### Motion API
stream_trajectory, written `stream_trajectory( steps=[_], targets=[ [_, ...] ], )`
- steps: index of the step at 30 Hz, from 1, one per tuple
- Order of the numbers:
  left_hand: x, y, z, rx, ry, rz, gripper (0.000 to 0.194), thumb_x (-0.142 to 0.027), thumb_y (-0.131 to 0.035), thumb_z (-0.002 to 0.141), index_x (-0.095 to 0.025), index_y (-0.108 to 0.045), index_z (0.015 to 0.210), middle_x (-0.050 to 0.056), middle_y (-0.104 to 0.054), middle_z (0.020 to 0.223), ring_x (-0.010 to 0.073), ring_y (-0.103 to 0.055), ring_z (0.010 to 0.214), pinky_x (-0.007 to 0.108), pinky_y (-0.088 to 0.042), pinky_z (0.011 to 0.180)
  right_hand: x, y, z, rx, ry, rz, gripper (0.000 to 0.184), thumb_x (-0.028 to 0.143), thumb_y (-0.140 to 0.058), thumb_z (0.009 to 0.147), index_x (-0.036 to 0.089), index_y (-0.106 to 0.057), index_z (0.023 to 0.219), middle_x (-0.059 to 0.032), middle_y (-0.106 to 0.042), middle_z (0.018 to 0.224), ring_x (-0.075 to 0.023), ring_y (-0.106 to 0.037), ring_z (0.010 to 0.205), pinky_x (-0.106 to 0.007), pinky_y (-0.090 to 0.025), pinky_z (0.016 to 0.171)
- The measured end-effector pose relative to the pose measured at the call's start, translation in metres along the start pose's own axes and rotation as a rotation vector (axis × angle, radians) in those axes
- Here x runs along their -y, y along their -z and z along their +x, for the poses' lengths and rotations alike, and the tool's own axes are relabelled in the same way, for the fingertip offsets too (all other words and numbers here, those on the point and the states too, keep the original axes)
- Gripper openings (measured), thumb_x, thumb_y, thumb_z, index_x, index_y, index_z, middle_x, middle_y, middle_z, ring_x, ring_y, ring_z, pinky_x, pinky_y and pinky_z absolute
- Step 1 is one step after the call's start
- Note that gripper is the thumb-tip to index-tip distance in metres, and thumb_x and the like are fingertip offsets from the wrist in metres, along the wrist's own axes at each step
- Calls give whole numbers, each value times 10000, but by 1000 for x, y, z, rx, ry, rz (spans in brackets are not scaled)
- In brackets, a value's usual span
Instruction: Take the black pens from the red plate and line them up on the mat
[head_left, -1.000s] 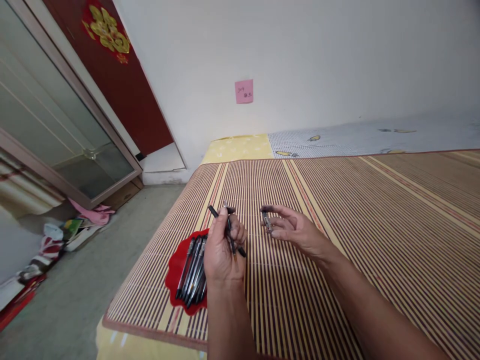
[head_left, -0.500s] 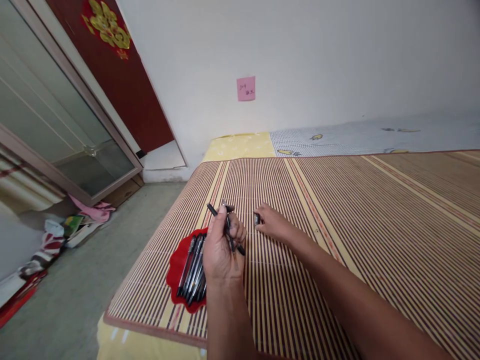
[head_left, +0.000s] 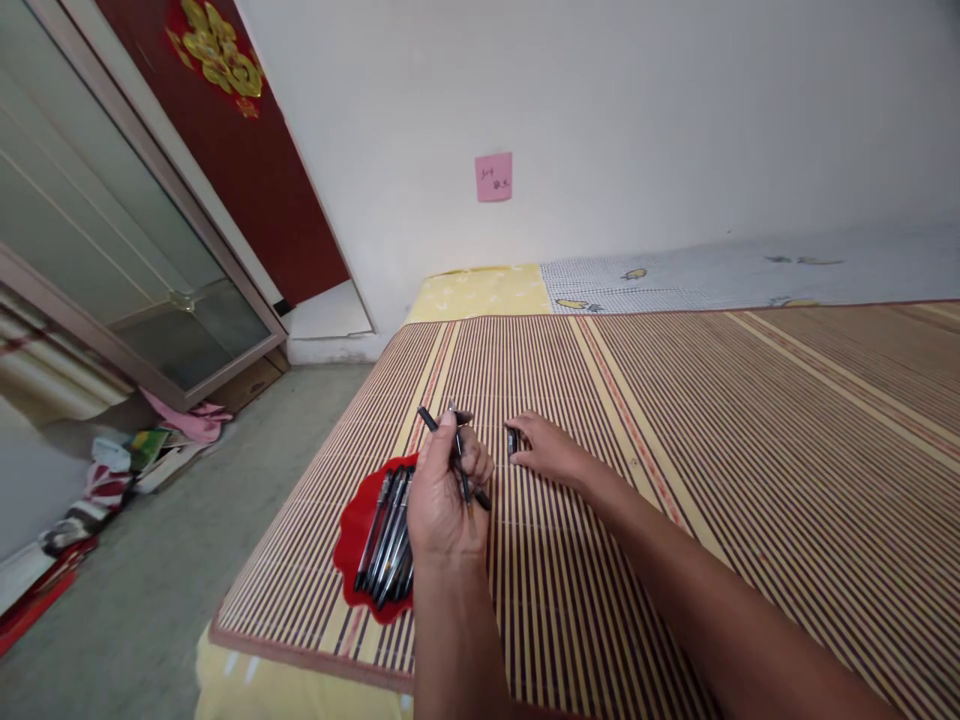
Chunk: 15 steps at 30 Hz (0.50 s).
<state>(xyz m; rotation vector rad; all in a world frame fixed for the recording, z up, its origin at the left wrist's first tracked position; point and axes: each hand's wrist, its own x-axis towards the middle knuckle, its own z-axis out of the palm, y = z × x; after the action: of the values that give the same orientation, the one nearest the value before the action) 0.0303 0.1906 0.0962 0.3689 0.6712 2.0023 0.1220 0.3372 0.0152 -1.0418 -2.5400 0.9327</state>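
My left hand [head_left: 446, 495] is closed round a dark pen barrel and a thin refill [head_left: 459, 462], held upright above the striped bamboo mat [head_left: 675, 420]. Just left of it, a red scalloped plate [head_left: 352, 535] holds several dark pens [head_left: 390, 545]. My right hand [head_left: 551, 455] rests low on the mat to the right, its fingers pinched on a small dark pen part [head_left: 512, 441] at the fingertips. The two hands are a short gap apart.
The mat covers a bed with a yellow sheet [head_left: 480, 290] by a white wall bearing a pink note [head_left: 493, 177]. On the floor at left lie clothes and clutter [head_left: 142, 455], beside a glass door [head_left: 120, 260] and a red door [head_left: 240, 150].
My right hand has dropped from an open, raised pose onto the mat and moved left toward my left hand, still with the small part. The left hand has barely moved.
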Motion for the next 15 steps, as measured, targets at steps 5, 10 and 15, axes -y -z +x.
stream_trajectory(
  steps=[5,10,15],
  targets=[
    [1,0,1,-7,-8,50,306,-357,-770,832,-180,-522,807,-85,-420,521,55,-305,429,179,-245,418,1,1,-5,-4,-31,37,649,202,-740,773,186,-557,1395,-141,-569,1339,-289,-583,1169,-418,-501,939],
    [11,1,6,-82,-17,133,396,-371,-860,713,-185,-521,796,-96,-444,547,43,-339,427,165,-264,419,10,15,-14,-270,-10,342,438,272,-625,880,159,-643,1303,-152,-652,1268,-246,-647,1055,-410,-522,907],
    [25,5,9,-40,8,279,397,-455,-826,732,-173,-566,837,-86,-468,552,48,-361,444,159,-273,432,41,42,-39,-320,90,810,328,405,-594,904,187,-736,1104,-86,-735,1006,-174,-670,841,-313,-533,741]
  ],
)
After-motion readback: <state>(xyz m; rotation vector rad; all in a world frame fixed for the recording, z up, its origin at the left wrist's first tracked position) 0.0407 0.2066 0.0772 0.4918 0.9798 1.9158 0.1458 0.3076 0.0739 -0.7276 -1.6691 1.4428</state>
